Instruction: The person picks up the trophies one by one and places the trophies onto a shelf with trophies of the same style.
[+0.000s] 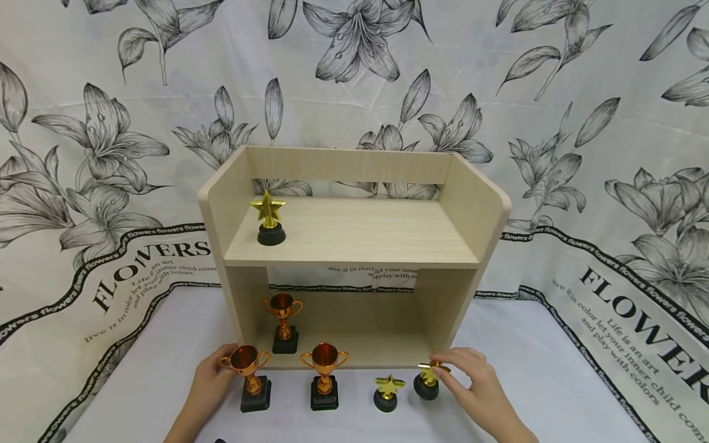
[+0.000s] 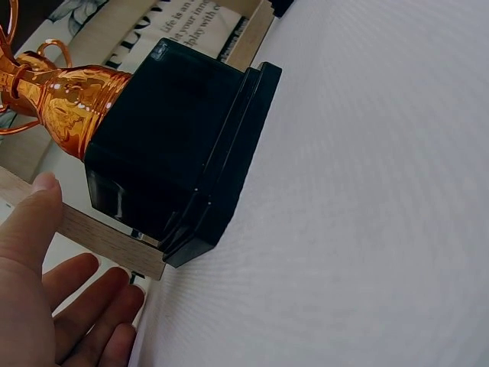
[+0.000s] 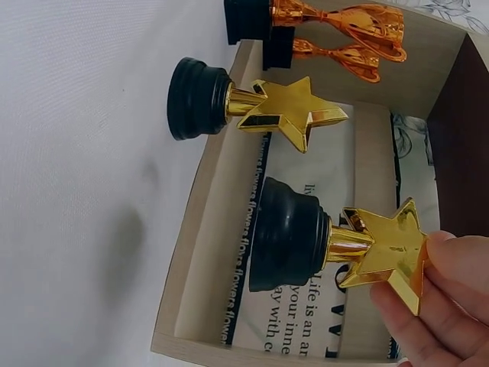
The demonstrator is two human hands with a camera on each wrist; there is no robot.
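Observation:
My right hand (image 1: 479,384) pinches one point of a gold star trophy (image 1: 426,386) with a round black base. In the right wrist view this star trophy (image 3: 298,237) hangs above the white cloth, a shadow beneath it. Just left of it stands another star trophy (image 1: 386,400). At the left, my left hand (image 1: 209,378) is beside an orange-gold trophy cup (image 1: 252,372) on a square black base. The left wrist view shows that hand's fingers (image 2: 107,298) spread and relaxed, apart from the cup's base. A second cup (image 1: 324,375) stands to its right.
A two-tier wooden shelf (image 1: 354,266) stands behind the trophies. Its upper tier bears a gold star trophy (image 1: 270,227) at the left; its lower tier bears a trophy cup (image 1: 284,326), also at the left. Behind hangs a flower-print cloth (image 1: 354,111).

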